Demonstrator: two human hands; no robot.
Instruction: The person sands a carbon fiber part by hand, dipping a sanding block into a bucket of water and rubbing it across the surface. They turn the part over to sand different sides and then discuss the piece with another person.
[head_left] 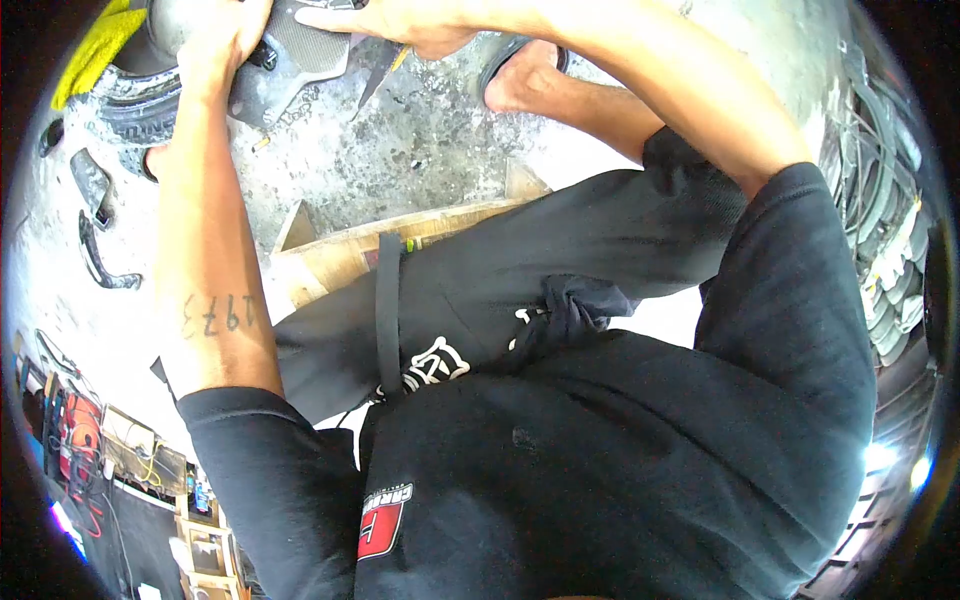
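Observation:
My left hand [228, 28] reaches to the top edge of the view, beside a dark grey textured panel [312, 50]; its fingers are cut off or hidden. My right hand [425, 25] is at the panel's right side, one finger or thumb stretched over its surface and the rest curled in. What the curled fingers hold, I cannot tell. A small shiny part shows at the top edge near that fingertip. Just below the right hand are a dark pointed strip [372, 82] and a thin yellow piece [402, 57].
A tyre [140, 105] and yellow cloth [95, 50] are at upper left. Dark curved parts [98, 255] lie on the stained floor [420, 150]. A wooden stool [330, 258] is under my legs. Coiled hoses or cables [880, 180] line the right side; red equipment [80, 435] stands lower left.

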